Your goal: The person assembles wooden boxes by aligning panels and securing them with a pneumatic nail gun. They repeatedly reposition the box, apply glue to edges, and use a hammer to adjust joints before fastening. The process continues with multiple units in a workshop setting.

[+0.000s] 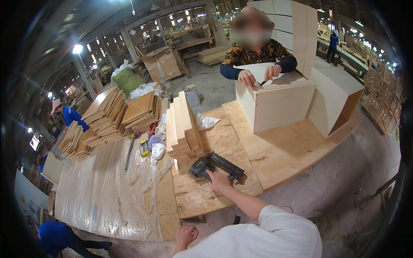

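A black nail gun (200, 168) lies on its side on the plywood tabletop (202, 202) in front of me. My right hand (220, 182) reaches over the near edge and closes on its handle, one finger lying along the black body. Down by the near table edge, my left hand (187, 235) is loosely curled, and I see nothing in it. Just beyond the gun stands a stack of pale wooden boards (183, 129). Across the table a co-worker's two hands (258, 77) hold a small dark tool at the top corner of a white box-shaped cabinet (279, 107).
Another white cabinet box (337, 96) stands at the right. Plastic-wrapped panels (107, 189) cover the left side, with stacked brown panels (103, 114) behind. A yellow tape measure (144, 148), a metal bar (129, 152) and white rags (158, 150) lie among them. A person in blue (56, 236) bends at lower left.
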Demonstrator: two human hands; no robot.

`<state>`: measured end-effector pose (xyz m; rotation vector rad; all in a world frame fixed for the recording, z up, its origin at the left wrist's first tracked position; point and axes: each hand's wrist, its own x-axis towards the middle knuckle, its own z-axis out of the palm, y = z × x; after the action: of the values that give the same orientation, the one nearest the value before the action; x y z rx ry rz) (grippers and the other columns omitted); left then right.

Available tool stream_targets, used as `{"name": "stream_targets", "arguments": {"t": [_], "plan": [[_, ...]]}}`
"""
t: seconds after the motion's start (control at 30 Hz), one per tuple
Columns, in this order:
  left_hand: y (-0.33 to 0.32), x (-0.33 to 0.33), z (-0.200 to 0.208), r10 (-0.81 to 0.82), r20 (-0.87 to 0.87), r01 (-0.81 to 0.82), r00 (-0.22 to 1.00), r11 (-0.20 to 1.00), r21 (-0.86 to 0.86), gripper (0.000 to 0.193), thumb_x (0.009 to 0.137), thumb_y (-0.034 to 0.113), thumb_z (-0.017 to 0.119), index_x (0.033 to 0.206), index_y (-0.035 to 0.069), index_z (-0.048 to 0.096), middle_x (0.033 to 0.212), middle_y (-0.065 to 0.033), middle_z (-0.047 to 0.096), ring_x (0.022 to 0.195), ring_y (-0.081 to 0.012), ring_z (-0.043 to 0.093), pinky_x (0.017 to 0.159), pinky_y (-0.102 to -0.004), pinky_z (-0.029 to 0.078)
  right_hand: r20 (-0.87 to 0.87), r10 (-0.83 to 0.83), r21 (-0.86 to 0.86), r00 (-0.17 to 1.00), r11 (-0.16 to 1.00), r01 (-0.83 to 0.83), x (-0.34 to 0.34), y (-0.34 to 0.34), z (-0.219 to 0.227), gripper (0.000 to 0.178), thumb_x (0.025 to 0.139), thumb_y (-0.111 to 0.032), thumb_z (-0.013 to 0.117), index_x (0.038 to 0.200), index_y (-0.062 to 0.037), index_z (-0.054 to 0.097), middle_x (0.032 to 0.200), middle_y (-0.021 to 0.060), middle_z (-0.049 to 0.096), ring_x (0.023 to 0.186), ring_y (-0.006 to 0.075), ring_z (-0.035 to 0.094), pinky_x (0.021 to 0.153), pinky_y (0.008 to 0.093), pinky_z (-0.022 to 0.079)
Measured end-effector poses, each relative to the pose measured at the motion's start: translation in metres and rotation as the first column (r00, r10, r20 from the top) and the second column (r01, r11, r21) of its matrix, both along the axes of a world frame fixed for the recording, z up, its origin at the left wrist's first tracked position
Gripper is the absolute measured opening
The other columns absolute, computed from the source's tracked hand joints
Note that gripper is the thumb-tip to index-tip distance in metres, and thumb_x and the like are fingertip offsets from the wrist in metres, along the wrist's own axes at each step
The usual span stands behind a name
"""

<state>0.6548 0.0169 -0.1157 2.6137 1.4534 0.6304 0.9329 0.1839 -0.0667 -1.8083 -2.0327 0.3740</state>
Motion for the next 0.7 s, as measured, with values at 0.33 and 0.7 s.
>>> {"name": "stream_targets", "arguments": {"t": [0.33,0.7], "plan": [[-0.0014,-0.0019,0.0006,-0.012,-0.016,0.011,1.000,1.000,-0.006,0.013,0.074,0.024,0.066,0.066,0.015,0.062,0.063,-0.0006,0.061,0.065,-0.0189,0.061,0.065,-0.0325,0.042,-0.009,0.010,0.008,1.000,1.000,-0.009,-0.0011,0.0006,-0.0007,0.059,0.082,-0.028,0.058,0.136,-0.0151,0.042,0.101,0.0158,0.062,0.095,0.0322,0.061,0.082,0.0442,0.046],[-0.0001,-0.0011,0.0023,-0.008,-0.028,0.009,1.000,1.000,0.029,0.015,0.074,0.024,0.066,0.063,0.016,0.060,0.061,0.0004,0.060,0.061,-0.0185,0.059,0.064,-0.0322,0.042,-0.001,0.004,0.018,1.000,1.000,-0.004,-0.0004,0.0030,-0.0029,0.059,0.081,-0.029,0.059,0.135,-0.0148,0.044,0.099,0.0153,0.062,0.094,0.0318,0.061,0.079,0.0440,0.048]]}}
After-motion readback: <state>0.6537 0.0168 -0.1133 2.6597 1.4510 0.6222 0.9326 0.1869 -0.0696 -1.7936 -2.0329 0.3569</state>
